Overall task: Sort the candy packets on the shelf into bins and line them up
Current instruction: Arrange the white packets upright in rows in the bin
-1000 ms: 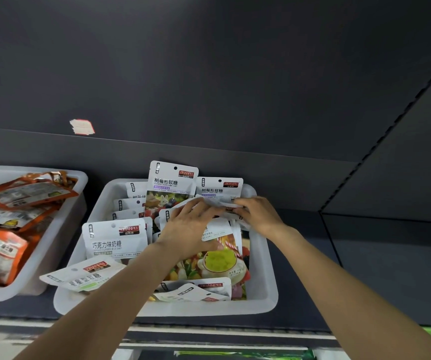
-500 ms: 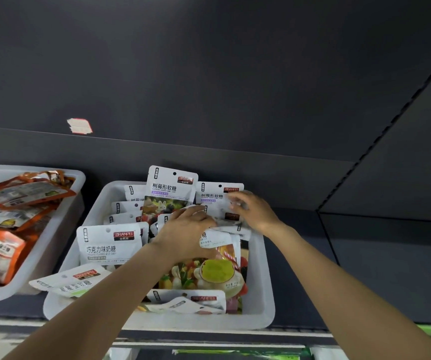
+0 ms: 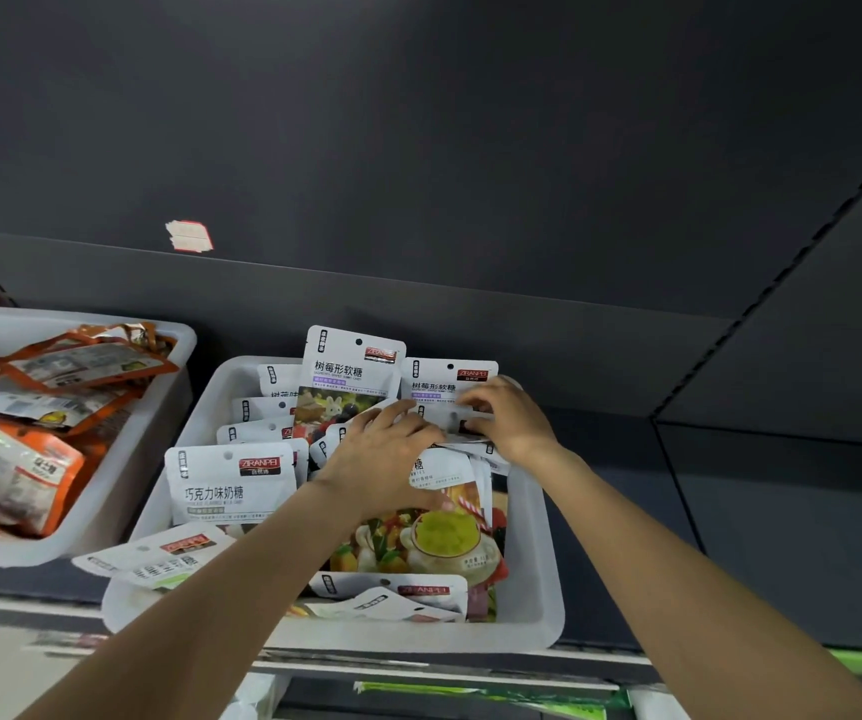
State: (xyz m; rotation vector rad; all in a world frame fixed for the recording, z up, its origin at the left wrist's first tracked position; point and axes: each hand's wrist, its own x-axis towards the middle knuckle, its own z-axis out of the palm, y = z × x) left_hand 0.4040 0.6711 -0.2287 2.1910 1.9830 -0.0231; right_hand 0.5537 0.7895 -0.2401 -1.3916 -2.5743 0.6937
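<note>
While the left hand (image 3: 385, 454) presses flat on candy packets (image 3: 439, 472), the right hand (image 3: 509, 418) pinches one.

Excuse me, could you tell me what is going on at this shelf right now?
A person is sorting white candy packets in the middle white bin. The left hand rests on the packets in the middle, while the right hand pinches a white packet near the back. The neighbouring bin holds orange packets.

Two bins are sitting side by side on the shelf (image 3: 626, 537), one bin (image 3: 122, 491) at frame left, the other bin (image 3: 533, 553) at centre. Packets (image 3: 231, 485) are lying in the centre one, with both hands, left (image 3: 382, 454) and right (image 3: 509, 418), resting on them toward the back.
</note>
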